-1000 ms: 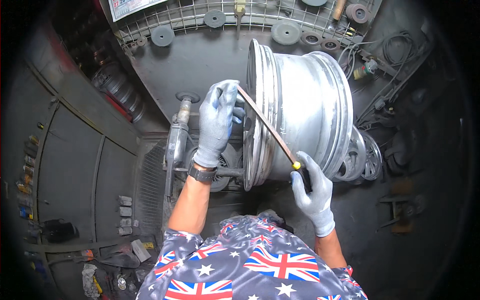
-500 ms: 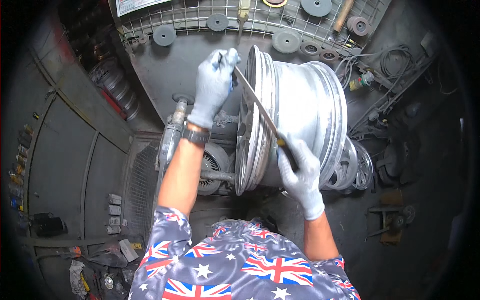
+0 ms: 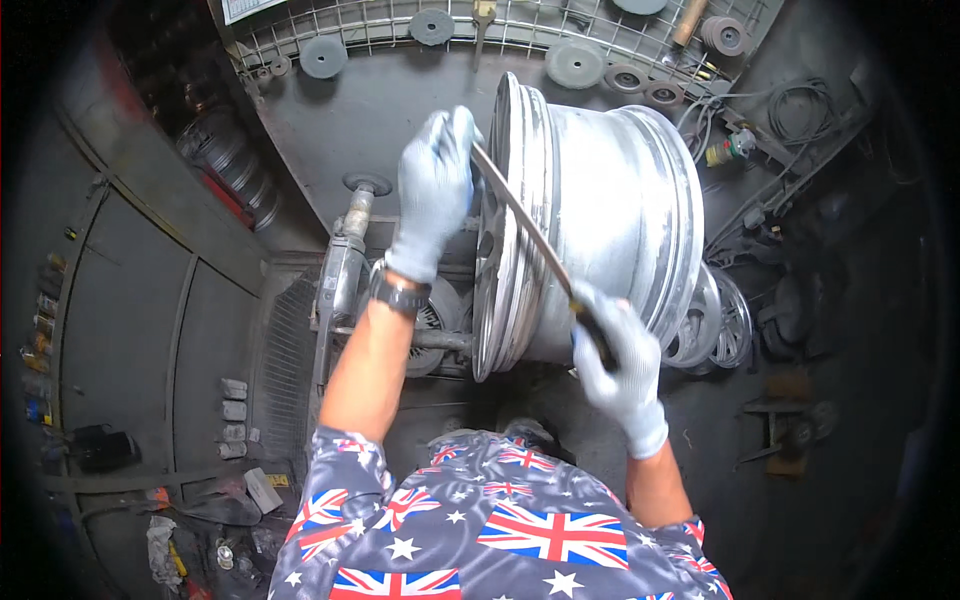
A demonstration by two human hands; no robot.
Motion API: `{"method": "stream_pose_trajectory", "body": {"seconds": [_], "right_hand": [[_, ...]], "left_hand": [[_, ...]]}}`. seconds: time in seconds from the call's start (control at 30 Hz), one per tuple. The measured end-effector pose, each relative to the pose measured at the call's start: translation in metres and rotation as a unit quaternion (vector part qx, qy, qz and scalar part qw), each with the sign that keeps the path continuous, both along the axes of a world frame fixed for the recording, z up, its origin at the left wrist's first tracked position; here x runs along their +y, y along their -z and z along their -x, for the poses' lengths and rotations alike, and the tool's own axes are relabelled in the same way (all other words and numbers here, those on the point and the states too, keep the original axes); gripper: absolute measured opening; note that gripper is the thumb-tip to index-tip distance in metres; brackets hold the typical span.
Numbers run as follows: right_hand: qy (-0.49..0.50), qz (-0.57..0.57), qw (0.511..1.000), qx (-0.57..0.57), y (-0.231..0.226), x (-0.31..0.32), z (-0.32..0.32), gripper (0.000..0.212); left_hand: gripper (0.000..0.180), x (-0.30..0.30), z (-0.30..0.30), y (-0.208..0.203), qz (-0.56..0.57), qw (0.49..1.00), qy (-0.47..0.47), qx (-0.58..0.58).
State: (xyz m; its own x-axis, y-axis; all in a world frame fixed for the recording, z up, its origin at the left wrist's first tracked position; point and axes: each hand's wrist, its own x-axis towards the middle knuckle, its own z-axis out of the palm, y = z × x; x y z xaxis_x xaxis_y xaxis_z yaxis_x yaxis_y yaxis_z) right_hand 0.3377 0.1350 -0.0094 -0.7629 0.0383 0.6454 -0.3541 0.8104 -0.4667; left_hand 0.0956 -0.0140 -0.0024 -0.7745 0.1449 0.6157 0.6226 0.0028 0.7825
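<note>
A long metal file lies slantwise across the outer lip of a bare metal wheel rim. My right hand, in a pale grey knitted glove, is wrapped round its dark handle with a yellow band. The far end is pinched by my gloved left hand, just left of the rim's edge. The rim is mounted on its side, with its face toward the left and its barrel toward the right. Whether the file's edge or flat bears on the metal, I cannot tell.
A wire grid with several abrasive discs spans the far side. Left of the rim stands a machine arm. More wheels are stacked at the right, near coiled cables and a spray can.
Both my hands have shifted a little nearer and to the right, carrying the file across the lip. My view has moved slightly too. The grip on both ends is unchanged.
</note>
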Motion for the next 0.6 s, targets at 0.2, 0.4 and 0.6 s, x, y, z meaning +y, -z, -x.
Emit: {"method": "stream_pose_trajectory", "body": {"seconds": [0.2,0.4,0.6], "right_hand": [[0.011,-0.021,1.000,-0.002,-0.019,0.012,0.030,0.044],[-0.007,-0.011,0.999,0.032,-0.046,0.017,0.095,0.038],[-0.004,0.011,0.999,-0.037,-0.029,0.016,0.035,0.038]], "left_hand": [[0.038,0.008,0.023,-0.017,-0.085,0.994,0.037,-0.062],[0.042,0.010,0.074,-0.046,-0.108,0.989,-0.030,-0.101],[0.038,0.013,0.020,-0.016,-0.116,0.989,0.013,-0.086]]}}
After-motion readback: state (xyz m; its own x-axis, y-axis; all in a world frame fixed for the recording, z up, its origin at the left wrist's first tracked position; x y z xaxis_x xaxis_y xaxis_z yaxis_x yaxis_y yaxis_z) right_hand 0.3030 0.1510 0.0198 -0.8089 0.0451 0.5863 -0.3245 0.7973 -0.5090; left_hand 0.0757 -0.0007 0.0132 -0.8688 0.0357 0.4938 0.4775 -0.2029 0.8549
